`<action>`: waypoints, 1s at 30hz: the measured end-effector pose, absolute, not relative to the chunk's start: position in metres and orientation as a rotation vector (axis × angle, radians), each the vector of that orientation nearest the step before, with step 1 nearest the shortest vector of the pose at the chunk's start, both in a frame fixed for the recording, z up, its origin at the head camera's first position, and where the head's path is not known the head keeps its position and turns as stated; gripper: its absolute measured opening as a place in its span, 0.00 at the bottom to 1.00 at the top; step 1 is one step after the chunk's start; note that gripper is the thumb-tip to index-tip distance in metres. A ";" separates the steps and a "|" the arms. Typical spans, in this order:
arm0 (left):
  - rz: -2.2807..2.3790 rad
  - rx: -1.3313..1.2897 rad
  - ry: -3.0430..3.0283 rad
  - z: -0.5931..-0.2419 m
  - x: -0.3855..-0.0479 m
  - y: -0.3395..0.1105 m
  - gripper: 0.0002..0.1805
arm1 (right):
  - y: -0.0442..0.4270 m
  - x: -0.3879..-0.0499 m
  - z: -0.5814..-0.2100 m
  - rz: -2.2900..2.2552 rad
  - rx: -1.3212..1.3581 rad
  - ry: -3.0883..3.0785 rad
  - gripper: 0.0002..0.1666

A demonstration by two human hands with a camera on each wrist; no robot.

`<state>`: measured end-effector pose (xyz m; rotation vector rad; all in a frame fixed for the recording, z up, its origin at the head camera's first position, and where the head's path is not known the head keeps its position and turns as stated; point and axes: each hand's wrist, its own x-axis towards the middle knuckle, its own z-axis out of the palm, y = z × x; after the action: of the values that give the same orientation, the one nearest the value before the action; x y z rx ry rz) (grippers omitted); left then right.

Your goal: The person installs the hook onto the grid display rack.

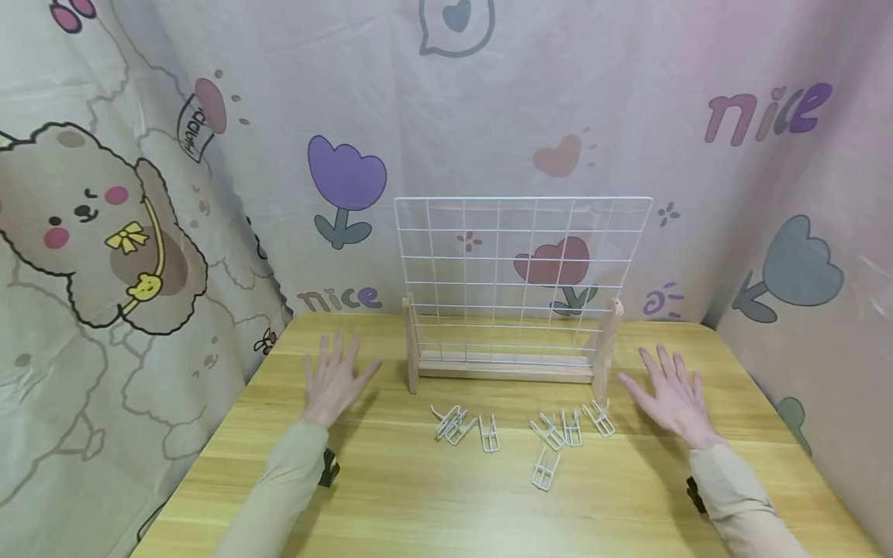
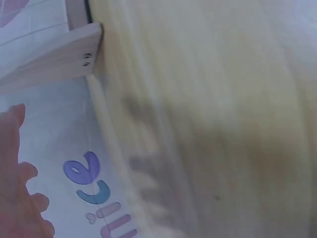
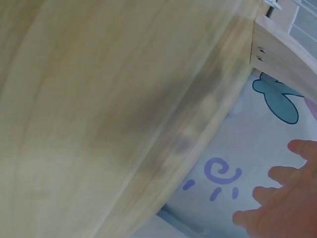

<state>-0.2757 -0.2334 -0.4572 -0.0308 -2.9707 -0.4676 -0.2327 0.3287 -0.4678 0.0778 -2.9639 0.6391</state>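
Hands [image 1: 336, 385] [image 1: 674, 399] flank rack [image 1: 496, 284]; cloth [image 1: 481, 116] reads "nice".

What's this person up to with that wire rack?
Nothing is being handled right now. The person's left hand and right hand are held out over the wooden table, fingers spread, on either side of a white wire grid upright in a wooden stand. Several small, white wire hooks lie on the table in front of it.

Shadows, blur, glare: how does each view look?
Head: mostly sharp, soft shadows beside the left hand and right hand; left wrist: hazy, blurry shadows on the table, washed-out patch upper right; right wrist: soft grain, blurry shadow too.
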 end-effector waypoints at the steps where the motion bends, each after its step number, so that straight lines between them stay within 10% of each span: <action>1: -0.478 -0.032 -2.969 -0.455 -0.276 -0.232 0.45 | 0.329 -0.233 -0.467 0.656 0.078 -2.974 0.52; 30: -1.240 -0.106 -2.679 -0.390 -0.300 -0.177 0.46 | 0.341 -0.238 -0.451 1.456 0.417 -3.001 0.49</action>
<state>-0.2998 -0.1772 -0.3900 -0.1062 -2.6788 -1.2396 -0.2375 0.3405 -0.4507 0.4174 -3.0009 1.4557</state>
